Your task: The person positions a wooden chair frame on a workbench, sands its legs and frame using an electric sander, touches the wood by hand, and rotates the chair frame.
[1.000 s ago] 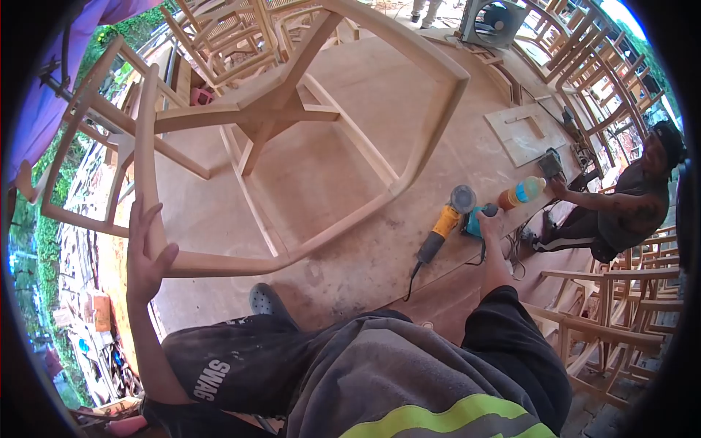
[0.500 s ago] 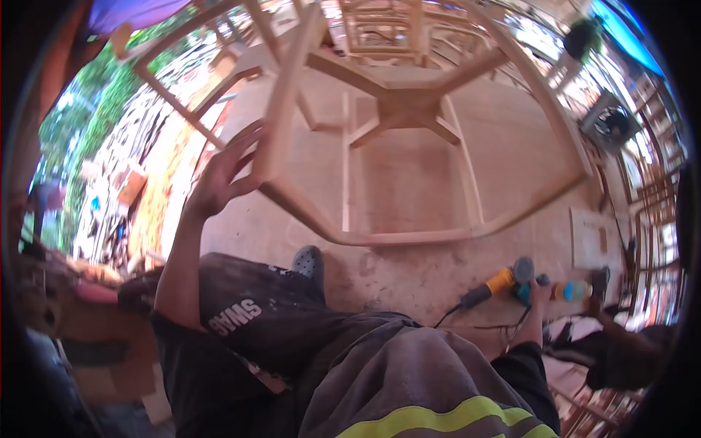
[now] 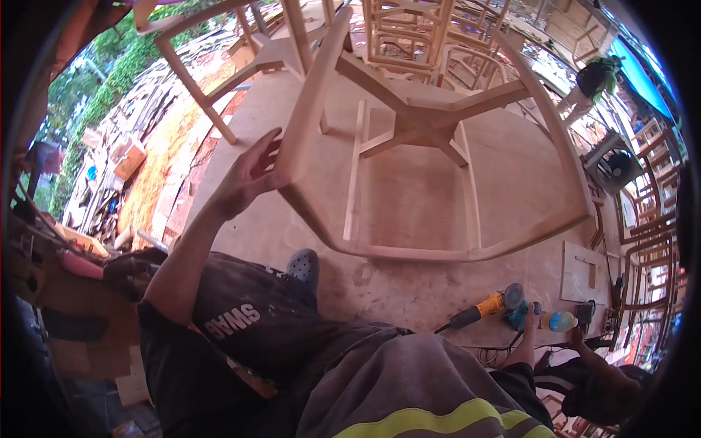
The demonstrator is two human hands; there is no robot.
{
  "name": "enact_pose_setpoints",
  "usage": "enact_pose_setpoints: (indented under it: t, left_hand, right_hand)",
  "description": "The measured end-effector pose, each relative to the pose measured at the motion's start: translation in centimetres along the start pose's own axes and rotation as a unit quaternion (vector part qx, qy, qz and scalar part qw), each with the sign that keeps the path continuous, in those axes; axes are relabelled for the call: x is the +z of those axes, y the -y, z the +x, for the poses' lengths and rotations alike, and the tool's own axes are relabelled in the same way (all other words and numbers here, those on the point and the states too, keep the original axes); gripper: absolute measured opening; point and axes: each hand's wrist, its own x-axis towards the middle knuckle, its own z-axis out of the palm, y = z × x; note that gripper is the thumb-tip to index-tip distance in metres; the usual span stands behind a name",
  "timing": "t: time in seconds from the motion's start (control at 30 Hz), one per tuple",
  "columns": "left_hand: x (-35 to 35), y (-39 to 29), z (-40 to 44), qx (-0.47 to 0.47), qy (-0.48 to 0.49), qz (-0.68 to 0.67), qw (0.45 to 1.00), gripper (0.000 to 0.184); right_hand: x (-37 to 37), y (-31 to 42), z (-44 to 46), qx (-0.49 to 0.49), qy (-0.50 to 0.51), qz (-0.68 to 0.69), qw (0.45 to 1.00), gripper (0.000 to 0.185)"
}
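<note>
A pale wooden chair frame (image 3: 531, 228), with cross-braces meeting at a central block (image 3: 431, 124), stands tilted over the board in front of me. My left hand (image 3: 252, 174) is at its left side, thumb against the wood and fingers curled at its edge; the fingertips are partly hidden. Low on the right, my right hand (image 3: 531, 318) is closed around a teal power tool (image 3: 517, 315). Just left of that tool lies a yellow angle grinder (image 3: 488, 305) with a round disc and dark handle. A bottle with a blue label (image 3: 559, 321) is right of my right hand.
Another person's arm (image 3: 595, 358) reaches in beside the bottle, near a dark tool (image 3: 585, 311). More chair frames (image 3: 405, 36) stand behind, and others (image 3: 650, 270) at right. A fan (image 3: 615, 162) stands at right; a person (image 3: 593, 82) is farther back. Cables (image 3: 493, 356) lie nearby.
The view has shifted, so the chair frame and tools sit a little lower. My left hand stays at the frame's side, and my right hand stays at the teal tool.
</note>
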Motion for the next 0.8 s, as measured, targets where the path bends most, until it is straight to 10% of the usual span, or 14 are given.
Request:
enact_pose_setpoints:
  t: [0.1, 0.13, 0.17, 0.23, 0.27, 0.33, 0.53, 0.6, 0.8]
  left_hand:
    - [1.5, -1.4, 0.8, -0.026, 0.013, 0.025, 0.999, 0.098]
    - [1.5, -1.0, 1.2, -0.049, 0.014, 0.037, 0.998, 0.096]
    - [1.6, -0.9, 1.4, -0.043, 0.016, 0.040, 0.998, 0.096]
    - [1.7, -0.8, 1.5, -0.056, 0.040, -0.034, 0.997, 0.096]
    - [1.8, -0.7, 1.5, -0.062, 0.037, -0.042, 0.997, 0.094]
    - [1.4, -0.3, 1.4, -0.061, 0.049, -0.039, 0.996, 0.093]
    - [-1.5, 0.5, 0.6, -0.113, 0.091, 0.037, 0.989, 0.085]
    - [-2.7, -0.3, 0.3, -0.195, 0.174, 0.102, 0.960, 0.074]
    - [-0.2, 2.5, -0.5, -0.064, 0.129, -0.170, 0.975, 0.072]
  right_hand:
    - [1.7, 0.2, 2.9, 0.091, 0.000, -0.174, 0.980, 0.081]
    - [0.0, 2.4, 4.3, -0.033, 0.104, -0.164, 0.980, 0.072]
    - [-1.8, 4.6, 5.7, -0.150, 0.209, -0.126, 0.958, 0.063]
    - [-6.8, 16.6, 1.3, -0.170, 0.095, -0.078, 0.978, 0.049]
    - [-6.0, 19.0, 1.6, -0.210, 0.059, 0.181, 0.959, 0.048]
    - [-7.8, 26.9, -0.9, -0.277, 0.096, 0.515, 0.806, 0.051]
    - [-15.9, 41.0, -6.6, -0.250, 0.333, 0.685, 0.598, 0.064]
    - [-15.1, 41.3, -7.1, -0.252, 0.290, 0.682, 0.622, 0.063]
    - [-17.8, 43.1, -8.4, -0.215, 0.246, 0.612, 0.720, 0.052]
